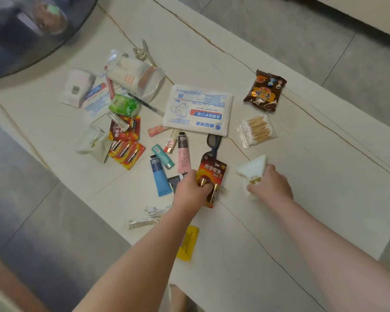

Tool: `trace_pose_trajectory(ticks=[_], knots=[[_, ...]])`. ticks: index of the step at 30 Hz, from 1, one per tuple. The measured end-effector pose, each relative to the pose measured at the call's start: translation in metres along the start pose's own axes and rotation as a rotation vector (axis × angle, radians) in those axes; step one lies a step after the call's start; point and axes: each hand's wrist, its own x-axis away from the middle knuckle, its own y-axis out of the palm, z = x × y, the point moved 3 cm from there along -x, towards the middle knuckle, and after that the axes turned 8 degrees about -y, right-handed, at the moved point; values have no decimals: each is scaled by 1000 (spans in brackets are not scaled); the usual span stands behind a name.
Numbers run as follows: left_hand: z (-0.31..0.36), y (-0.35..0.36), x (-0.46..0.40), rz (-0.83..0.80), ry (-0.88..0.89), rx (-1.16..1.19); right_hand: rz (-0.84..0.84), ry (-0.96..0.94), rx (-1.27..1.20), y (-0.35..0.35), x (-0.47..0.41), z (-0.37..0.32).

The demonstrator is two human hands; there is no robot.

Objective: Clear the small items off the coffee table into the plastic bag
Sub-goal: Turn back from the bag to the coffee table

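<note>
Small items lie scattered on the white marble coffee table (pixel 302 199). My left hand (pixel 189 190) grips a red blister pack of large batteries (pixel 213 172) near the table's middle. To its right, my right hand (pixel 270 184) holds a white triangular packet (pixel 253 168) with a gold mark. Around them lie a blue tube (pixel 159 179), a pink tube (pixel 184 154), a teal lighter (pixel 162 156), dark glasses (pixel 213 144), a mask packet (pixel 198 109), cotton swabs (pixel 257 129) and a brown snack bag (pixel 265 90). I see no plastic bag for collecting the items.
More red battery packs (pixel 126 140), a green packet (pixel 124 104), medicine boxes (pixel 81 91), a clear pouch (pixel 135 75) and keys (pixel 142 52) crowd the left. A white cable (pixel 158 210), a foil strip (pixel 142 222) and a yellow sachet (pixel 188 243) lie near my left forearm. Grey floor surrounds the table.
</note>
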Motion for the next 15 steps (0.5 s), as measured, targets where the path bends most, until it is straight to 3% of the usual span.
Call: trace_pose_trajectory(ticks=[15], knots=[[-71, -146, 96, 131, -253, 553, -175, -286, -421, -12, 117, -149]])
